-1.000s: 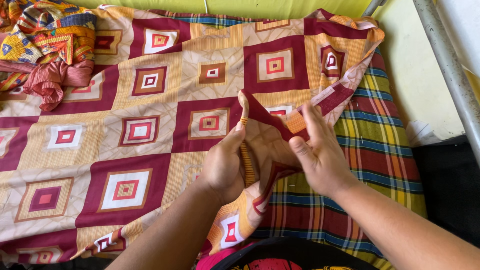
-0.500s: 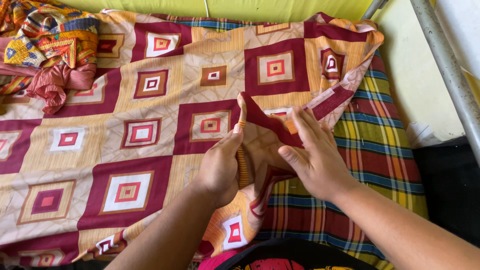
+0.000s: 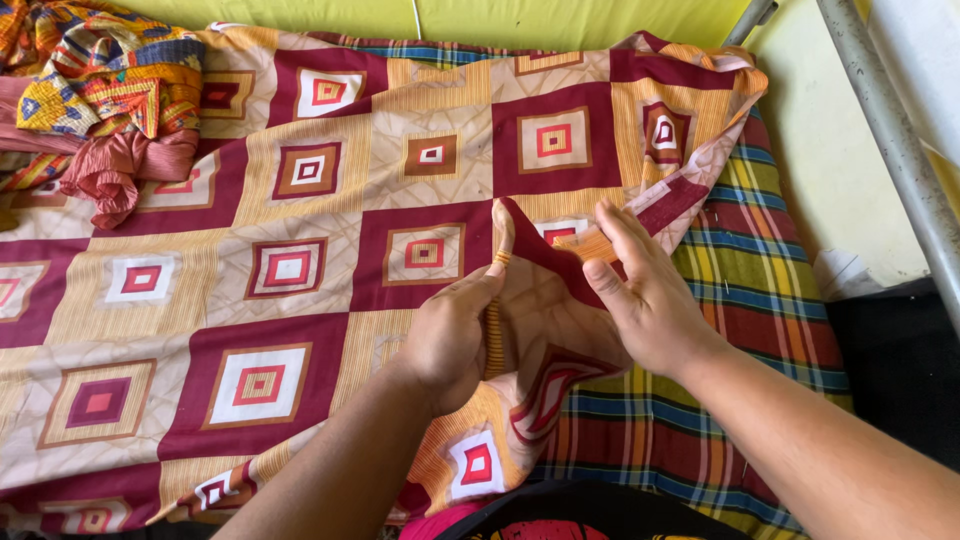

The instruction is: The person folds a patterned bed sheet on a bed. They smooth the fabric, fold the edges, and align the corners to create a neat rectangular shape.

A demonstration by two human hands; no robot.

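Observation:
A bedsheet [image 3: 300, 180] with maroon, orange and cream squares lies spread over a bed. Its right edge is turned back, showing the paler underside. My left hand [image 3: 450, 335] pinches a raised fold of that edge between thumb and fingers. My right hand [image 3: 640, 295] lies just to the right, fingers flat on the folded-over part, thumb tucked against the cloth. Under the sheet, a plaid mattress cover [image 3: 740, 300] in red, green and yellow shows on the right.
A heap of colourful clothes [image 3: 95, 95] lies at the bed's far left corner. A grey metal bed rail [image 3: 890, 140] runs along the right, beside a pale wall. A dark surface [image 3: 900, 370] lies at the lower right.
Both hands have shifted slightly along the fold. The turned-back edge of the sheet is pulled a little further open, and the view has drifted a bit.

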